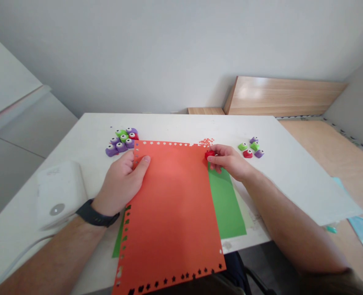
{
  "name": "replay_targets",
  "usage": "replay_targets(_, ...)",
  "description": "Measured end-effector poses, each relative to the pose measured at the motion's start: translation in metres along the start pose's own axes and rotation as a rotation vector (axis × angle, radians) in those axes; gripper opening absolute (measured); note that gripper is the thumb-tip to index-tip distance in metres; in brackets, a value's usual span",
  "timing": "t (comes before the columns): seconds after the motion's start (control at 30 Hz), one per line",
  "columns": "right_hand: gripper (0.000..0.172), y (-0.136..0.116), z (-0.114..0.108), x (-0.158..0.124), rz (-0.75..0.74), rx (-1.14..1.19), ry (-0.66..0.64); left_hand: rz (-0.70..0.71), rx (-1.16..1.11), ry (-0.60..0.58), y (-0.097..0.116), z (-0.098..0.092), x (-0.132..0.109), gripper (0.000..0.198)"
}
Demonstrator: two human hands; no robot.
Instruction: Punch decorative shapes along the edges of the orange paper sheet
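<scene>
My left hand (124,180) grips the left edge of an orange paper sheet (172,196), thumb on top. Small shapes are punched along its left, top and bottom edges, with a hole low on the right edge. In my right hand (226,159) is a red craft punch (209,155), pinched at the sheet's upper right edge. A green sheet (226,205) lies beneath the orange one. Just beyond the top edge is a scatter of small orange cut-outs (206,141).
Several purple, green and red punches (122,138) cluster at the back left. Several more punches (254,146) lie at the right. A white device (60,194) with a cable stands on the white table (295,180) at the left. Beyond the table is a wooden headboard (279,96).
</scene>
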State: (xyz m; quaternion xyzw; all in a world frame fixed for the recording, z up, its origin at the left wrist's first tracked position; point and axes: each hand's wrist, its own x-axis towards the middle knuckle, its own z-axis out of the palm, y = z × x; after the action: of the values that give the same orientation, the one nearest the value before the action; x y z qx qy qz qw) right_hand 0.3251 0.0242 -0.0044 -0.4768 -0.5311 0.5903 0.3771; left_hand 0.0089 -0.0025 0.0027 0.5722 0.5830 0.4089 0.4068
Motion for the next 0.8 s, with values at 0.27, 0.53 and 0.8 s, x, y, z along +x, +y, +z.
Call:
replay_targets(0.27,0.026,0.0041,-0.0027,0.0016,-0.007,0.062,-0.007,-0.007,-0.01,-0.007,-0.0016,-0.0005,0.0004,0.05)
replay_targets(0.53,0.027,0.0024,-0.0016,0.0013,0.002,0.097,0.004,-0.005,0.004,-0.018,-0.002,-0.0002,0.0005,0.05)
replay_targets(0.8,0.026,0.0025,0.0025,-0.0004,0.006,0.019,-0.047,0.028,0.023,-0.024,-0.0001,0.0002,0.0008,0.046)
